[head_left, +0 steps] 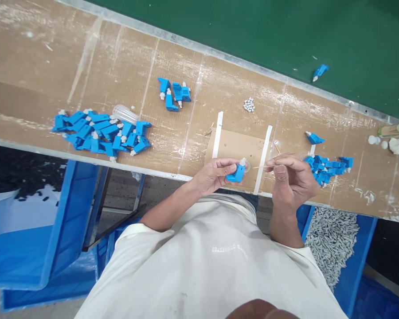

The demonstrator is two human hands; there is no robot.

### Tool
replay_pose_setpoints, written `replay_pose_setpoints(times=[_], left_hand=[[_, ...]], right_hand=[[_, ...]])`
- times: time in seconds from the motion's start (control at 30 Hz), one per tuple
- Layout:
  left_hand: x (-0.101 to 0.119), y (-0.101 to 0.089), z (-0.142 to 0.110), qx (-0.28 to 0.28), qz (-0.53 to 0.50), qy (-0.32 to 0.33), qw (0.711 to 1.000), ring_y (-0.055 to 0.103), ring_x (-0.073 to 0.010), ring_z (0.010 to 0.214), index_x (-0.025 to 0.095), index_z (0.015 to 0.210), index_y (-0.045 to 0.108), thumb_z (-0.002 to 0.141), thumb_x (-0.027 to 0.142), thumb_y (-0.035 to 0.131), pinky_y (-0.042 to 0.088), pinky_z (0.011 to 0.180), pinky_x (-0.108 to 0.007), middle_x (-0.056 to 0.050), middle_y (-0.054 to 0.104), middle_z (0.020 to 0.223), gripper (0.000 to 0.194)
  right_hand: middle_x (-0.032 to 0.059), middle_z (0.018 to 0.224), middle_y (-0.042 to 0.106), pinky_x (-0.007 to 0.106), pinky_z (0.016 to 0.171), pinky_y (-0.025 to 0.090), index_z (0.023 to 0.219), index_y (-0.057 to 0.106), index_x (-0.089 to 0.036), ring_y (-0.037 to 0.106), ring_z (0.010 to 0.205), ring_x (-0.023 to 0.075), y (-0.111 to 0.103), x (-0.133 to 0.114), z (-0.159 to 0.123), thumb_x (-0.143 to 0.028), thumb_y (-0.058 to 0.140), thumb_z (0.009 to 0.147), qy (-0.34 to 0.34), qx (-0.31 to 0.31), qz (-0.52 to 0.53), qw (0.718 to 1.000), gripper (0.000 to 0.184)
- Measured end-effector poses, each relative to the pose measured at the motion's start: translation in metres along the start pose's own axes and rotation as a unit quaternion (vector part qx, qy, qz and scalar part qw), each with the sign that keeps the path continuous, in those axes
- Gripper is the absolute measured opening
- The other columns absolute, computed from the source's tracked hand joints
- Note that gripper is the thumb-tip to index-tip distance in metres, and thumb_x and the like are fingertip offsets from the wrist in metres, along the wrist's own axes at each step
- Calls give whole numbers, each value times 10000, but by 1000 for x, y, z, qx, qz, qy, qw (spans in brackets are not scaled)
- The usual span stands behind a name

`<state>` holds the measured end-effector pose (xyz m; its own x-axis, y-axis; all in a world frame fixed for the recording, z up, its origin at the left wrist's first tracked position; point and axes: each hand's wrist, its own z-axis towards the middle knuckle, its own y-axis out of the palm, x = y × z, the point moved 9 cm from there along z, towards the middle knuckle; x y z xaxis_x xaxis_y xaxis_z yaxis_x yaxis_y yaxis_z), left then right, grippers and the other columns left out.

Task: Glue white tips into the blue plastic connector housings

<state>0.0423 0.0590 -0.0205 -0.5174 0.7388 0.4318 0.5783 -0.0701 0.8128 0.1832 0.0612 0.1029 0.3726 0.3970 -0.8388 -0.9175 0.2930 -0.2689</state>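
My left hand [214, 175] grips a small blue plastic part [236, 173] with a white tip, over the near edge of the brown workbench [126, 66]. My right hand [291, 177] pinches a thin wooden stick [263, 166] that points left at the part's white tip. Both hands hover above a cardboard patch [236, 146] taped down with white strips. A pile of blue parts [326, 168] lies just right of my right hand.
A large heap of blue parts [99, 133] lies left, with a clear plastic cup [125, 114] beside it. Farther back sit a few blue parts [174, 94] and a cluster of small white pieces [249, 105]. Blue bins [359, 257] stand below the bench; one holds white pieces [332, 239].
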Motion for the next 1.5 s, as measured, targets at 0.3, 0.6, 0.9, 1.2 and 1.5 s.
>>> replay_pose_setpoints(times=[0.3, 0.6, 0.9, 1.2, 1.5], left_hand=[[0, -21, 1, 18, -17, 6, 1000, 735, -146, 666, 97, 982, 776, 725, 337, 922, 574, 649, -219, -84, 778, 838, 381], [0, -33, 0, 9, -50, -2, 999, 733, -148, 663, 115, 872, 759, 642, 365, 971, 596, 644, -217, -67, 761, 776, 401], [-4, -28, 0, -10, -61, 7, 998, 733, -148, 670, 117, 883, 754, 686, 403, 944, 549, 598, -179, -69, 737, 722, 395], [-7, -28, 1, -8, -61, 5, 998, 727, -146, 657, 120, 917, 743, 694, 419, 940, 513, 525, -156, -54, 727, 732, 422], [-10, -28, 1, -19, -57, -4, 998, 730, -148, 691, 123, 944, 746, 730, 399, 920, 553, 636, -195, -61, 743, 775, 390]], right_hand=[[61, 940, 731, 376, 751, 567, 1003, 757, -246, 684, 877, 218, 19, 49, -21, -365, 595, 1011, 73, -166, -127, 975, 201], [50, 924, 754, 352, 709, 551, 972, 763, -230, 685, 771, 200, 21, 96, 52, -319, 633, 954, 87, -174, -202, 960, 159], [57, 903, 670, 354, 798, 509, 875, 709, -168, 641, 782, 180, 9, 180, 184, -323, 629, 936, 22, -81, -336, 938, 185], [177, 1174, 605, 400, 906, 452, 1214, 606, -105, 554, 1065, 260, -3, 232, 261, -210, 573, 976, 148, -141, -502, 841, 263], [96, 882, 688, 382, 746, 479, 1090, 679, -188, 613, 792, 259, -50, 198, 174, -232, 601, 853, 144, -250, -504, 814, 254]])
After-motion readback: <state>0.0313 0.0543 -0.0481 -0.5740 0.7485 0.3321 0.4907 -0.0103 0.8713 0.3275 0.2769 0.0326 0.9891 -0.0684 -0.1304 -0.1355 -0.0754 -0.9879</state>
